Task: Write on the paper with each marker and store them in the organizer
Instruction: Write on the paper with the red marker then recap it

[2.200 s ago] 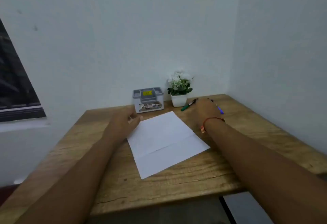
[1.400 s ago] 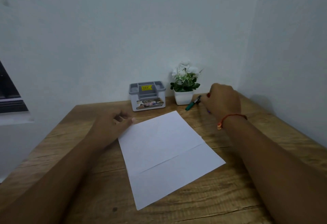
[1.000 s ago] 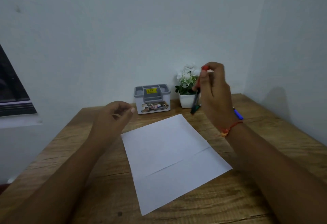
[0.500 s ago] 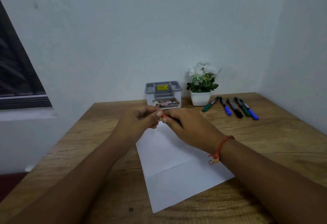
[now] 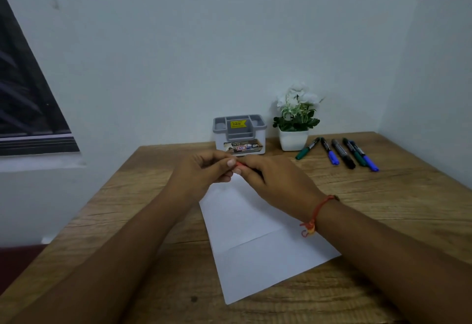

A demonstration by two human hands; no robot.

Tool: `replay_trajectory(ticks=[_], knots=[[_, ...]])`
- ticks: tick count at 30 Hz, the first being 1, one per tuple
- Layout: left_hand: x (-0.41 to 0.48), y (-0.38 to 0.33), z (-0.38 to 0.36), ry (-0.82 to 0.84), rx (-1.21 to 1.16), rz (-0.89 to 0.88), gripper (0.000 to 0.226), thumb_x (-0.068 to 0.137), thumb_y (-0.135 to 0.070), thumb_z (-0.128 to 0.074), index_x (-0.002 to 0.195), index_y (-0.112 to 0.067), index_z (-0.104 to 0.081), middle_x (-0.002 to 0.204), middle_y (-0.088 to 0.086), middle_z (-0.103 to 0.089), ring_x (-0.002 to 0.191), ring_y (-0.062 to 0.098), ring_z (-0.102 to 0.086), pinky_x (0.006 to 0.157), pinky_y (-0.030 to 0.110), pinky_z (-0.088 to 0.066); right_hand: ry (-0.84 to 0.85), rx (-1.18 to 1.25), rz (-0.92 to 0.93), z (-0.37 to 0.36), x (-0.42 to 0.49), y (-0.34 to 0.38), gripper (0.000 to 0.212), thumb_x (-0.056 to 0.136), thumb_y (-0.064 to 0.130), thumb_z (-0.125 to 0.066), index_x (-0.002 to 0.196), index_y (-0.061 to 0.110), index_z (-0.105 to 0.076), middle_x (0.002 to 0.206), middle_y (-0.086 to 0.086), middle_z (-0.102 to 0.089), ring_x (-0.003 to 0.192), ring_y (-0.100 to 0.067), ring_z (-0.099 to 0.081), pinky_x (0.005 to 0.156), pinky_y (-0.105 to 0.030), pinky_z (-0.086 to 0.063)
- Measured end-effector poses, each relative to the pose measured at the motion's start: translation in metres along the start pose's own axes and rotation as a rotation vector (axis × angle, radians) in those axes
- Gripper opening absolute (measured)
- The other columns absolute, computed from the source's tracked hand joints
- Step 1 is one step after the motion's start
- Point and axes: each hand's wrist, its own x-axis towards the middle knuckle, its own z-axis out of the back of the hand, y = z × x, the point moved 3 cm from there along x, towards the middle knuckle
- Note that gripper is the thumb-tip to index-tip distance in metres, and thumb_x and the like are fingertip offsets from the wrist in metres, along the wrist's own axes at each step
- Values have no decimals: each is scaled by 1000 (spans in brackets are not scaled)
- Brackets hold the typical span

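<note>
Pinching a red marker (image 5: 240,164) between them, the left hand (image 5: 201,174) and right hand (image 5: 277,183) are holding it over the top of the paper (image 5: 255,247), likely pulling its cap. The paper is showing no writing and no markers are standing in the organizer (image 5: 240,134), so nearly everything is left. Five more markers (image 5: 343,155) are lying well right, with open surface (image 5: 383,208) around.

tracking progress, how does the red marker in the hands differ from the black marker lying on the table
The red marker is pinched between the left hand and right hand above the white paper; the black marker lies untouched on the wooden table. Only the red marker's end shows; the black marker shows whole. Both are outside the grey organizer.
</note>
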Motion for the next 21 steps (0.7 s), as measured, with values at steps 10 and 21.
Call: replay_trajectory(ticks=[10, 21], knots=[[12, 17, 44, -272, 140, 77, 9, 85, -14, -73, 94, -14, -71, 93, 6, -71, 88, 16, -65, 83, 31, -55, 55, 287, -240, 4, -6, -14, 21, 103, 12, -39, 111, 30, -47, 89, 1, -71, 71, 4, -60, 67, -26, -48], [19, 46, 59, -189, 625, 196, 12, 77, -23, -80, 84, -17, -73, 84, -7, -70, 83, 4, -61, 64, 17, -42, 59, 799, -529, -1, -9, -4, 28, 103, 4, -40, 109, 9, -68, 91, -10, -73, 66, -8, -69, 59, -24, -57]])
